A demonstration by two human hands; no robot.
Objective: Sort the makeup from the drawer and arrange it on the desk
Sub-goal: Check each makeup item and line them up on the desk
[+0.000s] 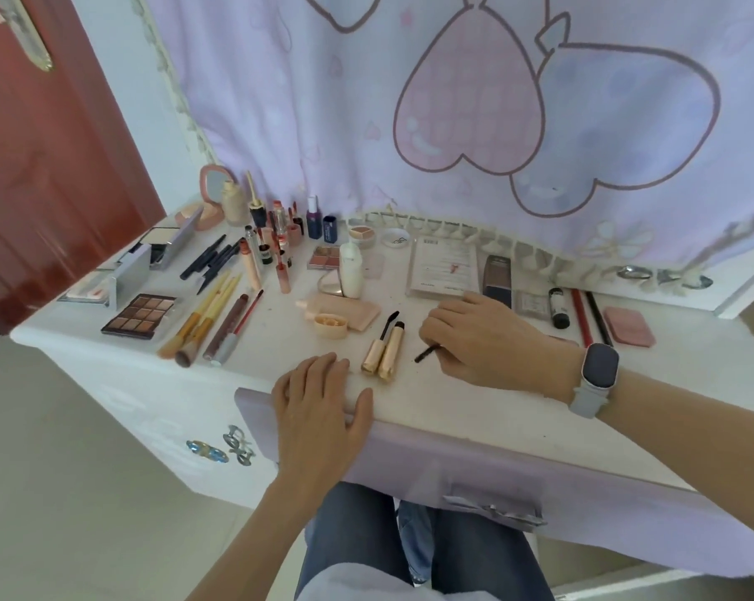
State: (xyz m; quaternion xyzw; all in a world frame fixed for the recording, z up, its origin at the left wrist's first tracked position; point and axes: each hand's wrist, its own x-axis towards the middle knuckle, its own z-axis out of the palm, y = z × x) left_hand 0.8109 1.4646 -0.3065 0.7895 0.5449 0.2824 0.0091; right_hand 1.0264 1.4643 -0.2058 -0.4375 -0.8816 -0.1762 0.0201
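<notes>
My right hand point(479, 340) rests on the white desk point(279, 336), pinching a thin black wand point(425, 353) whose tip points left. Just left of it lie two gold tubes point(383, 353), each with a black brush end. My left hand point(318, 409) lies flat with fingers apart on the desk's front edge, over the lilac drawer front point(409, 461), holding nothing. Sorted makeup covers the desk: an eyeshadow palette point(139, 316), wooden brushes point(201, 323), black pencils point(210, 258), lip products point(275, 240), a white bottle point(351, 271).
A lilac curtain point(453, 101) hangs behind the desk. A flat packet point(444, 266), a dark box point(498, 275), red and black pencils point(589, 316) and a pink compact point(628, 325) lie at the right. A red door point(41, 167) stands at the left. My legs are under the desk.
</notes>
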